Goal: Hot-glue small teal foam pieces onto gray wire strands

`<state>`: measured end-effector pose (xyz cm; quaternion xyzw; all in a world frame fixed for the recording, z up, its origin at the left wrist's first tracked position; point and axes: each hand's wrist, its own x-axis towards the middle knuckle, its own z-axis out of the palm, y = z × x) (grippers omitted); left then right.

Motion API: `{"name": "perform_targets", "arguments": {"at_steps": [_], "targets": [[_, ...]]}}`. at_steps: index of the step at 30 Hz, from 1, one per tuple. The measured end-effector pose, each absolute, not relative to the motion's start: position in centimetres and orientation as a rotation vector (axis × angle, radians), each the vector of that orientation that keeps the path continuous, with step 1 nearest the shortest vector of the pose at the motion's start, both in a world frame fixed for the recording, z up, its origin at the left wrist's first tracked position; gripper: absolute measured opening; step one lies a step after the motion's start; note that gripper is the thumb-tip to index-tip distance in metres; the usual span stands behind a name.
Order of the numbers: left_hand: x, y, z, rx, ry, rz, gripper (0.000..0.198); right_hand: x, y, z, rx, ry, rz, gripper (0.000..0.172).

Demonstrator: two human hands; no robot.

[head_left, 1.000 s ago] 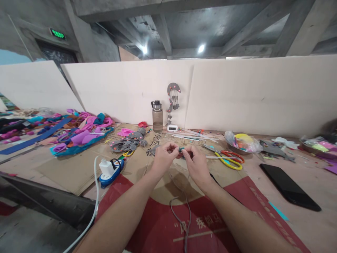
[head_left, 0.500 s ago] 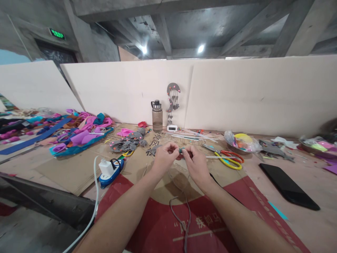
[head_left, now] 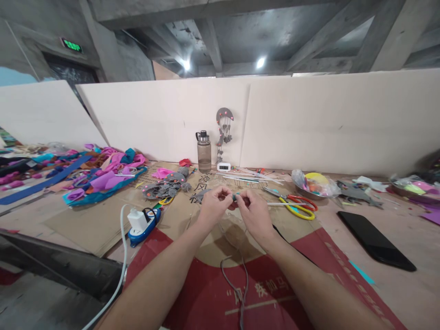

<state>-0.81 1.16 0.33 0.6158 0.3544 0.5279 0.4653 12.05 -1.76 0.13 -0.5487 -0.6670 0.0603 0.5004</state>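
Note:
My left hand and my right hand meet above the cardboard, fingers pinched together. Between the fingertips sits a small teal piece, held by both hands. A thin grey cord hangs down from under the hands and loops across the red printed cardboard toward me. Both forearms reach in from the bottom of the view.
Yellow and red scissors lie right of my hands, a black phone farther right. A blue power strip with a white charger sits at left. A water bottle, small clock, grey felt pieces and coloured scraps lie behind.
The hands stay pinched on the small teal piece with only slight finger shifts. The view has drifted a little to the right.

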Motion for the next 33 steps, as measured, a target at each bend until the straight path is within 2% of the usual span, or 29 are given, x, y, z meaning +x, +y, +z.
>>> {"name": "perform_targets", "arguments": {"at_steps": [4, 7, 14, 23, 33], "targets": [[-0.83, 1.36, 0.21, 1.484, 0.826, 1.283, 0.011, 12.01, -1.87, 0.12, -1.353, -1.556, 0.192, 0.014], [-0.89, 1.59, 0.05, 1.448, 0.783, 1.256, 0.013, 12.06, -1.91, 0.17, -1.327, -1.544, 0.253, 0.019], [-1.04, 1.73, 0.21, 1.328, 0.691, 1.142, 0.017, 12.44, -1.54, -0.15, -1.34, -1.57, 0.293, 0.019], [-0.75, 1.89, 0.06, 1.344, 0.783, 1.164, 0.025, 12.43, -1.67, -0.1, -1.359, -1.586, 0.246, 0.016], [-0.99, 2.18, -0.41, 1.475, 0.85, 1.166, 0.016, 12.38, -1.85, -0.34, -1.381, -1.641, 0.148, 0.016]]}}
